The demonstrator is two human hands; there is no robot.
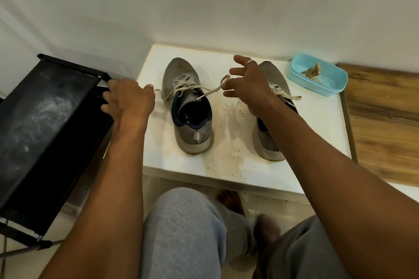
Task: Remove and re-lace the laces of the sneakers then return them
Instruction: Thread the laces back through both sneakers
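Two grey sneakers stand on a stained white table (229, 165), toes toward the wall. The left sneaker (188, 108) has a loose cream lace (184, 85) across its tongue. My left hand (129, 97) is at the table's left edge, and its thumb and fingers pinch one end of that lace. My right hand (247, 81), fingers spread, holds the lace's other side as a loop (223, 81) between the two shoes. My right forearm partly hides the right sneaker (275, 75), whose lace (288, 96) lies loose.
A black shoe rack (45, 115) stands close at the left, touching the table's edge. A light blue container (317, 75) with brownish scraps sits at the table's back right. A wooden board (385, 120) lies to the right. My knees are below the front edge.
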